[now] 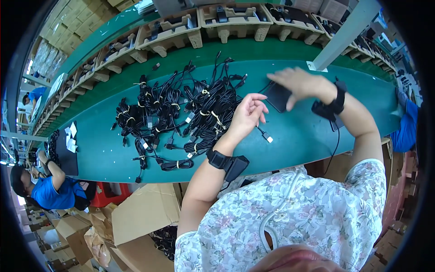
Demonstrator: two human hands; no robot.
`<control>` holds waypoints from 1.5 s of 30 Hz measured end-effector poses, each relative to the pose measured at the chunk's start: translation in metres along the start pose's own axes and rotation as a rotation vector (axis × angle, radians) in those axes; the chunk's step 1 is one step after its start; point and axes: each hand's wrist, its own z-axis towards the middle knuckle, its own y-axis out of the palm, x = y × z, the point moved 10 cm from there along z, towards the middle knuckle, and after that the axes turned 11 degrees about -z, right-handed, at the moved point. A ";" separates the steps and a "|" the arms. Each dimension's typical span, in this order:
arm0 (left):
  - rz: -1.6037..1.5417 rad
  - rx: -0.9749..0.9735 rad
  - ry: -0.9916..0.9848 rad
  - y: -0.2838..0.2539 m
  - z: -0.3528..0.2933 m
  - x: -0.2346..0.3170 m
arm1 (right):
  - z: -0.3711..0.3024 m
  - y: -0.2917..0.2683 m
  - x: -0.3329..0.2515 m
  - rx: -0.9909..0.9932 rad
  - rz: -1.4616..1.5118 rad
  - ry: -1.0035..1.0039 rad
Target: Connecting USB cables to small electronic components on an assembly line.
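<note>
My left hand (248, 115) is above the green worktable, right of a big heap of black cables (210, 102). Its fingers are loosely bent and partly apart, with nothing visible between them. Just below its fingertips lies a cable plug (267, 137) with a pale metal end. Smeared a little by motion, my right hand (303, 84) stretches its fingers over a flat black rectangular pad (277, 97), which it partly covers. Whether it touches the pad I cannot tell. The cables are coiled and bound with pale ties.
Cardboard trays (235, 20) holding black devices line the table's far side. A pale metal post (340, 38) rises at the far right. An open carton (147, 211) with black cables stands below the near edge. Co-workers in blue (63, 190) sit or stand around.
</note>
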 end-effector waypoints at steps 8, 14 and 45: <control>0.065 -0.010 -0.018 0.007 -0.002 0.000 | -0.031 0.042 -0.019 0.154 -0.066 0.048; 0.053 -0.012 -0.014 0.007 -0.001 -0.002 | -0.032 0.050 -0.031 0.212 -0.303 0.067; 0.120 -0.001 -0.015 0.009 -0.008 -0.001 | 0.007 -0.060 0.155 0.777 1.008 0.576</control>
